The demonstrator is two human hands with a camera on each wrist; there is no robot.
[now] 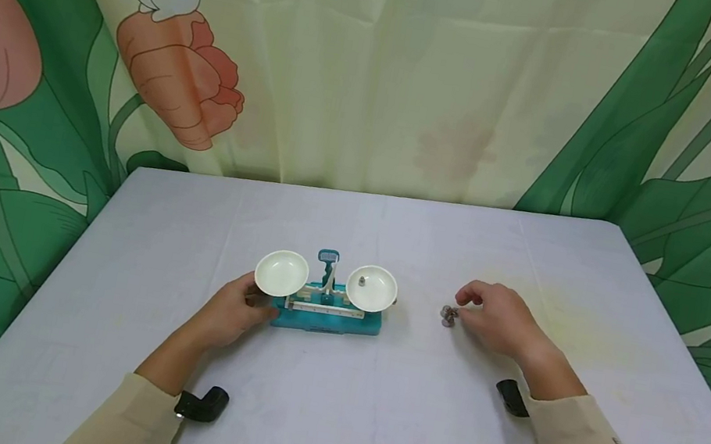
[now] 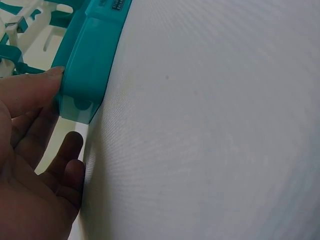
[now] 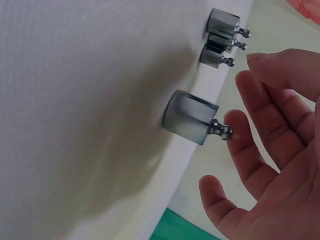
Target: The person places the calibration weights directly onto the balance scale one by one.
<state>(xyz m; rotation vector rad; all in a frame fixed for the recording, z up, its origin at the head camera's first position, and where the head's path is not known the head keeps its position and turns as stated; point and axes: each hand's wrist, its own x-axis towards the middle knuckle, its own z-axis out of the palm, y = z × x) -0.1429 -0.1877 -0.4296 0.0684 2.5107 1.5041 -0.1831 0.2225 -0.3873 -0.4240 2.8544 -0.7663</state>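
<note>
A teal balance scale [image 1: 326, 322] stands on the table, with a white left pan [image 1: 281, 273] and a white right pan [image 1: 379, 299]. One small metal weight [image 1: 362, 281] sits in the right pan. My left hand [image 1: 231, 317] holds the left end of the base; in the left wrist view its thumb [image 2: 35, 89] lies against the teal edge and some fingers are hidden behind. To the scale's right, several knobbed metal weights [image 1: 448, 316] stand close together. Beside them is my right hand [image 3: 280, 145], fingers loosely bent, nothing held; a larger weight [image 3: 190, 117] is nearest its fingertips.
A white cloth covers the table [image 1: 321, 414]. Behind it hangs a pale curtain [image 1: 380, 83] printed with leaves, a carrot and a rabbit. Black wrist devices [image 1: 202, 403] are worn at both sleeves.
</note>
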